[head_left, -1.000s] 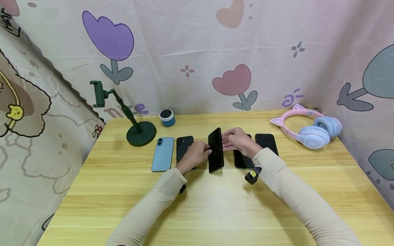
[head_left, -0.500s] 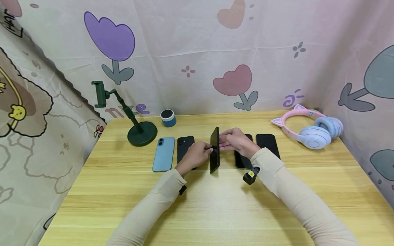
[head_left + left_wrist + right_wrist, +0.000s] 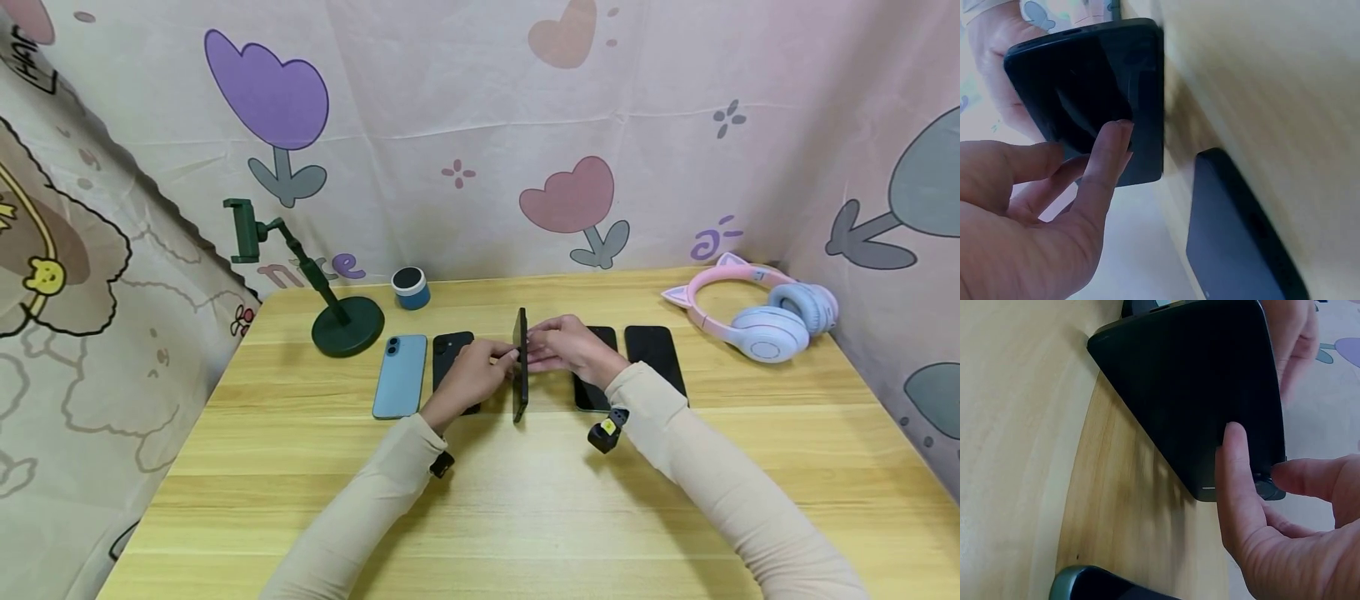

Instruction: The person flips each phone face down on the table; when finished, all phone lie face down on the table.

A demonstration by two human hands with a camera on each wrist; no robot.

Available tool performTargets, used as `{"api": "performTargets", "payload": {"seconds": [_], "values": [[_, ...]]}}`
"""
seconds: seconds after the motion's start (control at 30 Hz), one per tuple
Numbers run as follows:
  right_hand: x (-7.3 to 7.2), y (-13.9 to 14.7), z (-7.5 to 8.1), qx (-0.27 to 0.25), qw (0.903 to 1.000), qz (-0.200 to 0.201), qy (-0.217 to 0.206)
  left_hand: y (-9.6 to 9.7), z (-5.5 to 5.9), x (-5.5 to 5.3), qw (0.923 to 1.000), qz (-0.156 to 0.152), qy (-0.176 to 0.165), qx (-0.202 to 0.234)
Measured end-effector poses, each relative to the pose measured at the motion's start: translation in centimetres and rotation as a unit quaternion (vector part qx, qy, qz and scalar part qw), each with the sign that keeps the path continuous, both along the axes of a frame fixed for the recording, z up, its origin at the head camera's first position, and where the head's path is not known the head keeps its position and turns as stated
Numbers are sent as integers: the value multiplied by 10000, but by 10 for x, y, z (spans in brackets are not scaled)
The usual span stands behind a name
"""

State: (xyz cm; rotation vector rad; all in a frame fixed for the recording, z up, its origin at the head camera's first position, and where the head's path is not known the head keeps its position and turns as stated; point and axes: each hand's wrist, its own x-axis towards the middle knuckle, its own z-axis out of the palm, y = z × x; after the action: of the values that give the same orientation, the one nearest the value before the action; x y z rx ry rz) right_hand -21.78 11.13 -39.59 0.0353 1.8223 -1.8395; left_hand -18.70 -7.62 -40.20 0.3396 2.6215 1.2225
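Observation:
A black smartphone [image 3: 521, 367] stands on its long edge at the middle of the wooden table, nearly edge-on in the head view. My left hand [image 3: 474, 375] holds it from the screen side; in the left wrist view a fingertip lies against the dark screen [image 3: 1097, 75]. From the other side my right hand [image 3: 573, 346] holds it. One finger presses the back [image 3: 1179, 394] in the right wrist view, with the thumb at the corner by the camera. A black phone [image 3: 450, 354] lies back up beside my left hand, and a dark-screened phone [image 3: 592, 392] lies under my right wrist.
A light blue phone [image 3: 400, 379] lies at the left of the row, another dark phone [image 3: 651, 350] at its right. Behind stand a green phone stand [image 3: 347, 327] and a small blue-white round device [image 3: 410, 289]. Cat-ear headphones [image 3: 761, 333] lie at the back right.
The upright phone has turned from showing its screen at a slant to nearly edge-on, shifting slightly left. Both hands have stayed at it, the right moving a little left.

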Motion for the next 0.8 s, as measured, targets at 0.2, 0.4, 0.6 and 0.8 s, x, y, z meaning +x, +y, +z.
{"api": "performTargets", "payload": {"seconds": [0.2, 0.4, 0.6, 0.8], "values": [[0, -2, -1, -81, 9999, -34, -73, 0, 7, 0, 9986, 163, -152, 485], [1, -5, -2, -180, 9997, -77, -137, -2, 10, 0, 9981, 137, -186, 569], [3, -7, -3, 25, 10000, -1, -48, -4, 11, 0, 9974, 264, -260, 623], [3, -9, -9, 170, 9998, 28, -29, -8, 12, -2, 9962, 371, -310, 728]]}}
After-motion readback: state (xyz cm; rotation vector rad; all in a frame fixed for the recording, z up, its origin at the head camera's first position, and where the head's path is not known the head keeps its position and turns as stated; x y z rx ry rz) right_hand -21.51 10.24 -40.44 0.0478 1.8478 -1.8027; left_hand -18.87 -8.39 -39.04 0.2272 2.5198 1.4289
